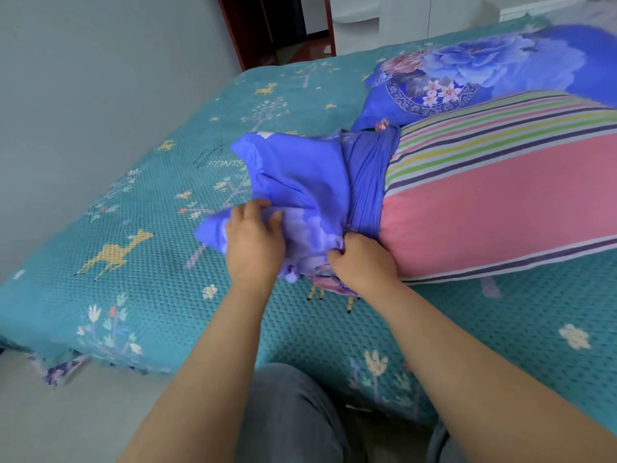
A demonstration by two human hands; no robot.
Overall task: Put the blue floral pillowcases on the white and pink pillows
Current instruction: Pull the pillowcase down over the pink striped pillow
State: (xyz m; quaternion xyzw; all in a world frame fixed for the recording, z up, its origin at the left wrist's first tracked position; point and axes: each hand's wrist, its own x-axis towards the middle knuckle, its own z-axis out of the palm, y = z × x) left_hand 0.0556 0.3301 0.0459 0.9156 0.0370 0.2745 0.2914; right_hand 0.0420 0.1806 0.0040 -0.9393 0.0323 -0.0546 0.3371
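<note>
A pink and white pillow with coloured stripes (494,195) lies across the bed on the right. Its left end is inside a bunched blue floral pillowcase (300,175). My left hand (255,240) grips a fold of the loose blue cloth at the pillowcase's near left. My right hand (362,259) pinches the pillowcase's gathered edge where it meets the pillow's near corner. Behind them lies a second pillow in a blue floral pillowcase (484,71).
The bed carries a teal quilted cover with deer and tree prints (140,228); its near left corner ends at a grey floor (66,422). A grey wall stands to the left, a dark red door frame (233,28) beyond. My knee in grey trousers (290,416) is against the bed.
</note>
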